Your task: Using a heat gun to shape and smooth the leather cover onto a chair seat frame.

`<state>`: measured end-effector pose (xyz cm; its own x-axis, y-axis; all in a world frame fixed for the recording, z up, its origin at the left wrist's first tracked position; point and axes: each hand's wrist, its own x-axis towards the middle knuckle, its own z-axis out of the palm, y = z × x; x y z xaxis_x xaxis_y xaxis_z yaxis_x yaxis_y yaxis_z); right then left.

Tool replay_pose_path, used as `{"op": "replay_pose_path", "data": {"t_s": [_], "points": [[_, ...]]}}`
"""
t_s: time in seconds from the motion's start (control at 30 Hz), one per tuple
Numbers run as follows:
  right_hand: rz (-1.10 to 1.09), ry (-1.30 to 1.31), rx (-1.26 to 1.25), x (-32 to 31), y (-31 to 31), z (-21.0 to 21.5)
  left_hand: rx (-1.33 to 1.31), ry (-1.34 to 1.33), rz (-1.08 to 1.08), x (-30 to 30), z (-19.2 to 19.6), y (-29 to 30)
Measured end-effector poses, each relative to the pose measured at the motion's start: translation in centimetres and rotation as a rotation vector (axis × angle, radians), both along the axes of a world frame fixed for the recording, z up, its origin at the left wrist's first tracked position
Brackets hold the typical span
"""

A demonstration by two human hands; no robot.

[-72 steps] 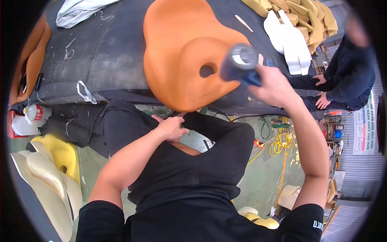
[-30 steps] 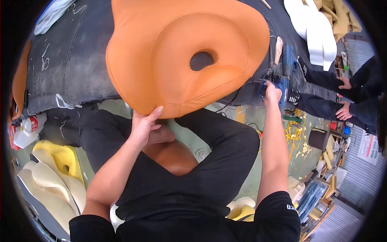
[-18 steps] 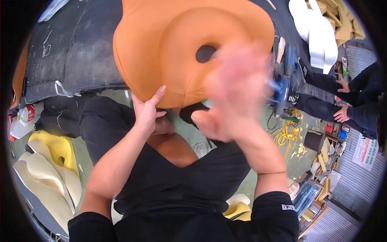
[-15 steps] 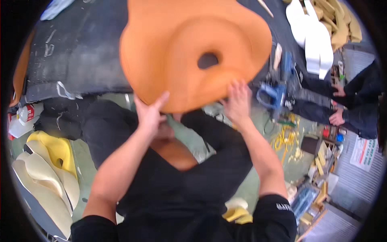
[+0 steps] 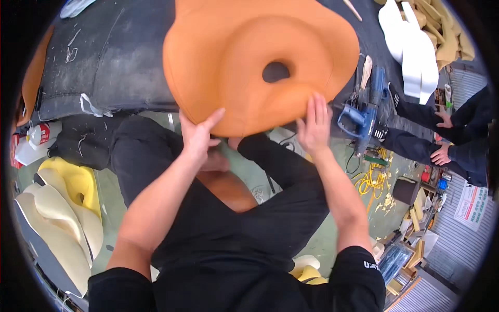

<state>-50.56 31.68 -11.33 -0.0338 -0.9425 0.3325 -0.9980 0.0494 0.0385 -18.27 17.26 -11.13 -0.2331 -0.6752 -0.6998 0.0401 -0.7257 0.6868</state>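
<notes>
while both hands press on its near edge, the orange cushion (image 5: 244,57) with a raised ring and a round hole lies on the dark worktable (image 5: 119,57), its near edge overhanging the table toward the person's lap. the left hand (image 5: 200,138) grips that edge from below, thumb up on the orange cover and the other fingers curled out of sight beneath it. the right hand (image 5: 314,125) lies open and flat, fingers stretched upward, their tips on the cushion's lower right edge. neither hand holds a tool.

just right of the right hand, a blue power tool (image 5: 361,117) rests at the table's edge, with a pale wooden handle (image 5: 366,73) beyond it. farther right and beyond, white foam pieces (image 5: 408,44) and tan foam offcuts (image 5: 442,26) are piled on the table. another person's hands (image 5: 442,138) and dark sleeves come in at the far right.

left of the left hand, the table's dusty black surface carries white scraps (image 5: 91,106) and threads. lower left, yellow and cream foam shells (image 5: 60,208) are stacked on the green floor (image 5: 364,208). a coiled yellow cable (image 5: 371,179) lies on that floor below the right hand, among scraps and small boxes, with a corrugated metal wall (image 5: 457,239) behind.
</notes>
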Motion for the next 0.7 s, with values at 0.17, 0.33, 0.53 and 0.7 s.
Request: {"op": "replay_pose_path", "data": {"t_s": [0.17,0.33,0.53,0.7], "points": [[-0.131,-0.092,0.111,-1.4,3.9,8.0,-0.087,-0.076,0.061,1.8,-1.1,0.3],[0.286,-0.04,-0.097,7.7,-11.4,13.7,-0.04,-0.009,0.087,1.2,-1.6,0.2],[0.318,-0.088,0.256,4.8,-7.2,7.1,-0.011,0.067,0.085,0.6,-0.2,1.2],[0.039,0.099,0.389,3.4,-8.6,13.2,-0.077,-0.008,0.057,1.8,-0.7,1.6]]}}
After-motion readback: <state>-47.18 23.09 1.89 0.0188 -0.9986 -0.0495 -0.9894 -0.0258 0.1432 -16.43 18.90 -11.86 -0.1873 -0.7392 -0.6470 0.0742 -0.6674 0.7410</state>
